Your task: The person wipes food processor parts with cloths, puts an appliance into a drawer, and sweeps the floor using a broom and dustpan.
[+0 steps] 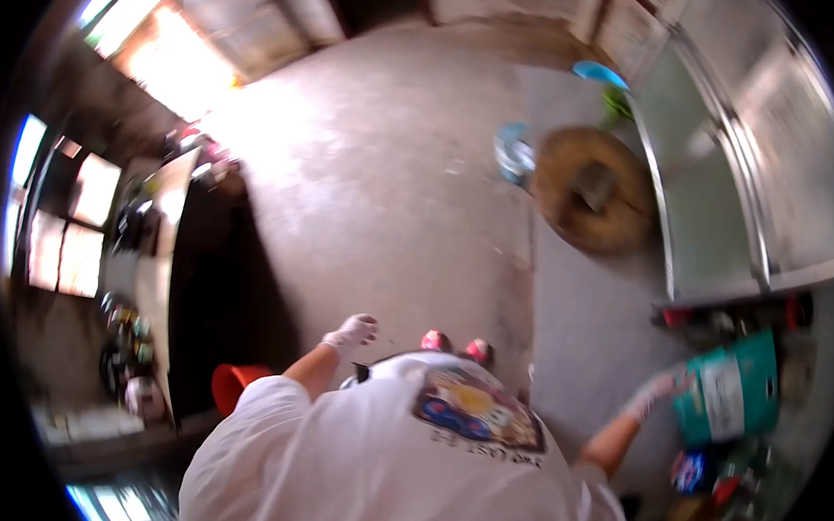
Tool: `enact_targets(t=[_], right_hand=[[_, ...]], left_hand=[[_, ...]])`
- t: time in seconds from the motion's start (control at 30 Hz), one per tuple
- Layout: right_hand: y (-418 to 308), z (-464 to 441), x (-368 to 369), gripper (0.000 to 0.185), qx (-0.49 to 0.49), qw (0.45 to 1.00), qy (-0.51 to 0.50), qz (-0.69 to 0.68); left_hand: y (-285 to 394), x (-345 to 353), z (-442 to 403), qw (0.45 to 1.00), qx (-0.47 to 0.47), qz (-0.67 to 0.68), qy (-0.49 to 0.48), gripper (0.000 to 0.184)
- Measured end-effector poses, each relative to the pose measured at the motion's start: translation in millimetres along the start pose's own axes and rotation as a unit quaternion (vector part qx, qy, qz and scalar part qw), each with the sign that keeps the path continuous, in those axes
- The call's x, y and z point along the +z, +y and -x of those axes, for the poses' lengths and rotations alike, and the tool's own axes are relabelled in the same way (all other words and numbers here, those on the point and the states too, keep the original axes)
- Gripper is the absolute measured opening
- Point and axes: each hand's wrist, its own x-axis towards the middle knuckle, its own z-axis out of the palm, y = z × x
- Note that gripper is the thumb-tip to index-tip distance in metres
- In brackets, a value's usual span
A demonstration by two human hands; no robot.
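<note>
Bright light came through the doorway point(172, 54) and the window point(69, 221) on the left, over a bare grey floor point(383, 167), with a long counter point(163, 252) below the window and a glass-doored cabinet point(709, 170) on the right.

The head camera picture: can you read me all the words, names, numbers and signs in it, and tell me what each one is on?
"TWO LAST": upside down, under the colourful picture on the white cloth shirt; blurry, so a letter may be off, and the marks after it can't be read.
White label on the teal bag: too blurred to read.
Shiny blue packet below it: any writing is too small and blurred.
</note>
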Motion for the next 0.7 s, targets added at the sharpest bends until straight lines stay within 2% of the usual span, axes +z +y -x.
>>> enact_targets(t=[0.03,0.07,0.1,0.13,0.17,0.27,0.4,0.5,0.6,0.67,0.7], right_hand=[[4,-3,1,0.039,-0.077,0.973,-0.025,0.214],[-20,10,19,0.036,0.076,0.996,-0.022,0.034],[-44,19,32,0.032,0.127,0.991,-0.023,0.044],[-50,31,45,0.029,0.144,0.989,-0.006,0.033],[-60,41,54,0.033,0.113,0.992,-0.048,0.037],[-91,68,97,0.036,0.178,0.983,-0.035,0.006],[-136,104,161,0.036,0.112,0.993,0.036,-0.022],[-165,133,204,0.036,0.046,0.998,0.044,0.018],[-203,175,249,0.036,0.054,0.996,-0.046,0.051],[-208,197,282,0.038,0.074,0.995,-0.068,0.027],[-218,210,303,0.039,0.082,0.994,-0.077,0.013]], left_hand=[[-2,-7,-2,1.0,-0.013,-0.006,-0.001,0.032],[-2,-16,-2,1.0,-0.024,-0.014,-0.008,0.032],[-1,-11,-1,0.999,-0.024,-0.024,0.01,0.034],[3,-18,2,0.999,-0.026,-0.038,0.024,0.035],[0,-29,0,0.998,-0.027,-0.038,0.033,0.035],[3,-58,-6,0.996,-0.04,-0.038,0.07,0.035],[9,-111,-23,0.996,-0.037,-0.023,0.079,0.03],[6,-160,-49,0.993,-0.031,-0.005,0.114,0.023],[1,-207,-61,0.987,-0.024,-0.019,0.159,0.023],[-2,-234,-61,0.984,-0.037,-0.034,0.173,0.025],[-17,-249,-73,0.986,-0.043,-0.061,0.149,0.025]])
